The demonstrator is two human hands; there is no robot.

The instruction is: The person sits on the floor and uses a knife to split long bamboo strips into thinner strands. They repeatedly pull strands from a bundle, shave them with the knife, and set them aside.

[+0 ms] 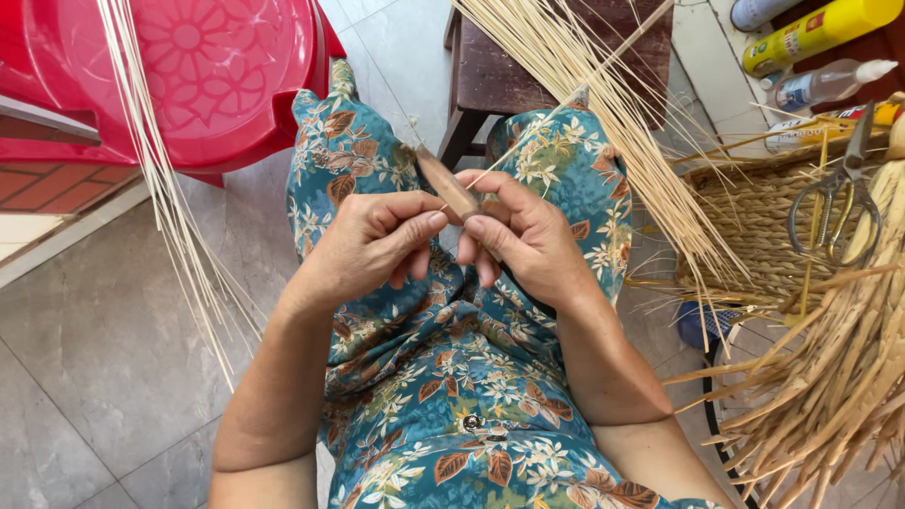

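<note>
floral dress fabric (452, 415) fills the lap nearest my view. both hands meet above it: left hand (372, 247) pinches the small brown wooden tool (451, 188) between thumb and fingers, right hand (528, 240) grips the same tool's lower end, with a thin pale straw strand (566, 108) running up from it. straw bundle (603, 104) fans out past the right hand. woven basket (754, 236) with scissors (834, 203) sits to the right, red plastic stool (207, 75) upper left.

Bright, even daylight, soft shadows, sharp focus throughout, slight wide-angle stretch at edges.
</note>
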